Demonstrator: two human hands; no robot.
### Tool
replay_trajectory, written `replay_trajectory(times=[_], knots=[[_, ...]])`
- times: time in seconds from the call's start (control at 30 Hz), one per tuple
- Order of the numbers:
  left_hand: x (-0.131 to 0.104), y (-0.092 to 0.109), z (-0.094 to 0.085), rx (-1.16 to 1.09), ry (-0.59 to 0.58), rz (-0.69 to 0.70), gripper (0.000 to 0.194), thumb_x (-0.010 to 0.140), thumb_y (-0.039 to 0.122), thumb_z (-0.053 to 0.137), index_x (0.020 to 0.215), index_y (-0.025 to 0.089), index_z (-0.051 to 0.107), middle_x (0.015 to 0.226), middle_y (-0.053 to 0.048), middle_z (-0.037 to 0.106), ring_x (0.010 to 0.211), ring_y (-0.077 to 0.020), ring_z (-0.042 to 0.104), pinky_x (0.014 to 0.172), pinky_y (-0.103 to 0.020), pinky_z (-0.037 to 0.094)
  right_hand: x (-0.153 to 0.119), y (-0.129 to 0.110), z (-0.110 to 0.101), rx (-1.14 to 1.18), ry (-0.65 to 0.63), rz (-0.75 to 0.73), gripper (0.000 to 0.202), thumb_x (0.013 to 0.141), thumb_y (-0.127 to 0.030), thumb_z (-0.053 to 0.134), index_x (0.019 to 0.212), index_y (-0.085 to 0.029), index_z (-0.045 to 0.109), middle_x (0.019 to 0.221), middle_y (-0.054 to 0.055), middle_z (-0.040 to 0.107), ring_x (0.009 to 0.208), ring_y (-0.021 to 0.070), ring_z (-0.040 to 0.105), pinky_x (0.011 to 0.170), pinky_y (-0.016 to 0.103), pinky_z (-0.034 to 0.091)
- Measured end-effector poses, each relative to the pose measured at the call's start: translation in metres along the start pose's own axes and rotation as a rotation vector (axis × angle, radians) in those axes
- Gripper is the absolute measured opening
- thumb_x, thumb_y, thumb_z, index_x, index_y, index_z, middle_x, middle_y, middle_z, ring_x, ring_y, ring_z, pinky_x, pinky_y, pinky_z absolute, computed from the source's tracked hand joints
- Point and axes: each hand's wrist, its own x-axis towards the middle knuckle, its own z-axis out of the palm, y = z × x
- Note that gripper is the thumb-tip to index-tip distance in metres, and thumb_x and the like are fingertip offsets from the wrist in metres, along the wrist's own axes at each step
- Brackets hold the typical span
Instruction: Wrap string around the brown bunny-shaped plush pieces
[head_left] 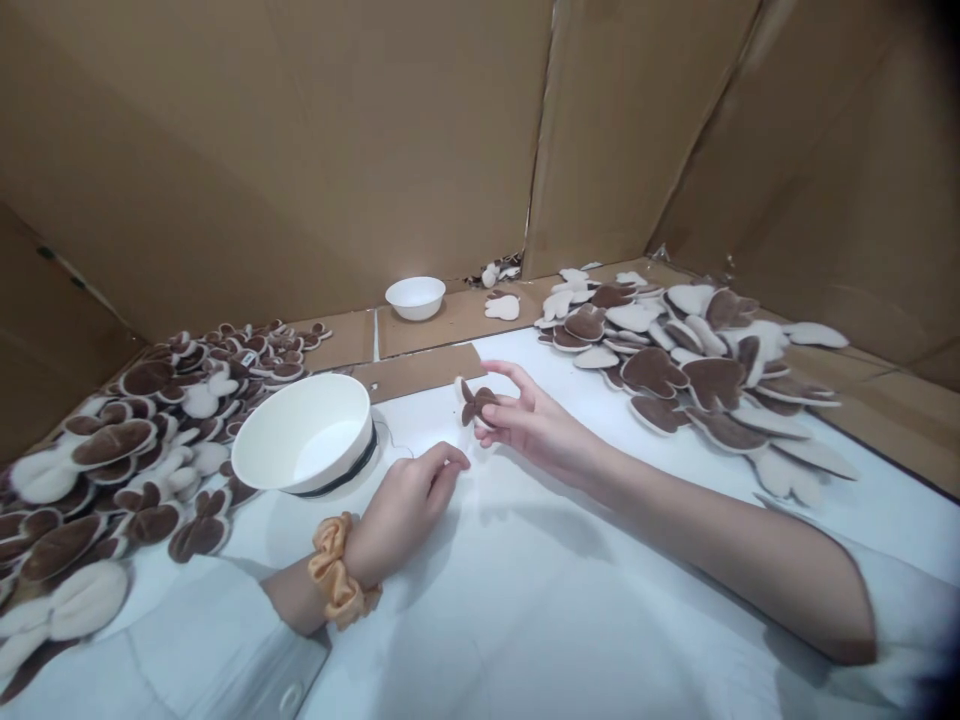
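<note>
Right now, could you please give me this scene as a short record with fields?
right hand: pinching a small brown-and-white plush piece
left hand: beside it; grip unclear
left wrist: shiny orange fabric scrunchie
near bowl: large round white bowl
far bowl: small round white bowl
left side: heap of brown-and-white plush pieces
right side: heap of larger, flat brown-and-white pieces

Right grip (536, 425) pinches small brown-and-white plush piece (478, 405) above white counter (570, 620). Left grip (405, 505) near, fingers curled. Left of both: large white bowl (300, 435), plush pile (112, 440). Right: flat plush pieces (660, 370).
</note>
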Motion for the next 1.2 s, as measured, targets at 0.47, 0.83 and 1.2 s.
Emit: replay_trajectory(times=[0.47, 0.83, 1.2], knots=[[0.01, -0.009, -0.012, -0.21, 0.048, 0.011, 0.017, 0.075, 0.013, 0.034, 0.064, 0.016, 0.046, 0.056, 0.002, 0.044, 0.053, -0.0113, 0.038, 0.054, -0.021, 0.03, 0.007, -0.005, -0.013, -0.092, -0.265, 0.154, 0.025, 0.067, -0.026, 0.066, 0.08, -0.013, 0.048, 0.059, 0.0, 0.056, 0.055, 0.0095, 0.052, 0.057, 0.023, 0.038], [0.005, -0.009, -0.007, -0.305, 0.059, 0.106, 0.018, 0.076, 0.013, 0.034, 0.064, 0.015, 0.047, 0.058, 0.001, 0.047, 0.054, -0.0112, 0.042, 0.054, -0.021, 0.031, 0.018, -0.016, -0.03, -0.162, -0.263, 0.111, 0.027, 0.065, -0.03, 0.067, 0.075, -0.014, 0.049, 0.059, -0.002, 0.05, 0.051, 0.0084, 0.045, 0.051, 0.023, 0.033], [-0.005, 0.0, -0.001, 0.231, 0.05, 0.316, 0.032, 0.083, 0.013, 0.035, 0.11, 0.023, 0.049, 0.076, -0.003, 0.06, 0.064, -0.0164, 0.055, 0.059, -0.025, 0.04, 0.027, -0.026, -0.057, -0.226, -0.003, -0.085, 0.029, 0.063, -0.028, 0.067, 0.084, -0.016, 0.05, 0.067, -0.001, 0.054, 0.059, 0.01, 0.05, 0.058, 0.025, 0.038]])
